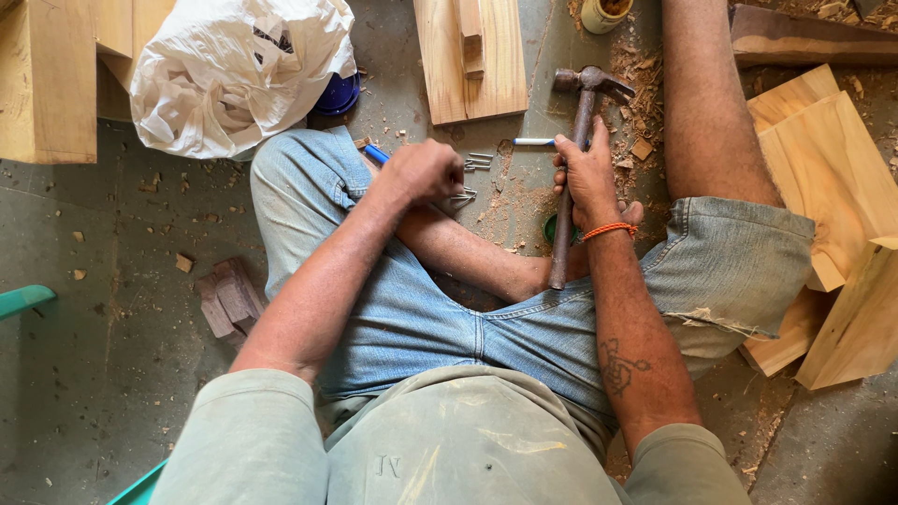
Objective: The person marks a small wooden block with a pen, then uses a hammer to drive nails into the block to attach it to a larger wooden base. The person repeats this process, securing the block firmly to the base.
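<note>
1. Beyond the right grip, on the concrete floor (112, 309), the claw hammer (572, 159) lies with its head away from the seated person and its handle running back toward the lap; the right hand (589, 182) is closed around the handle just below the head.
2. Left of that grip, the left hand (423, 170) is curled shut over loose nails (475, 165); several nails lie just beside its fingertips, and whether any are pinched inside cannot be told.
3. Between the two grips lies a patch of sawdust (510, 201) with a short white stick (533, 142) at its far edge; a blue pen (376, 153) pokes out behind the left hand.
4. Farther from both grips: a pale wooden board (472, 56) ahead, a white plastic bag (238, 70) to the far left, stacked timber offcuts (823, 187) to the right of the right hand.
5. Judgement: a hold so near the hammer head gives control but little swing; sliding the hand back along the handle would suit driving.
6. Judgement: picking a single nail by its shank, point down, keeps fingertips clear of the strike.
</note>
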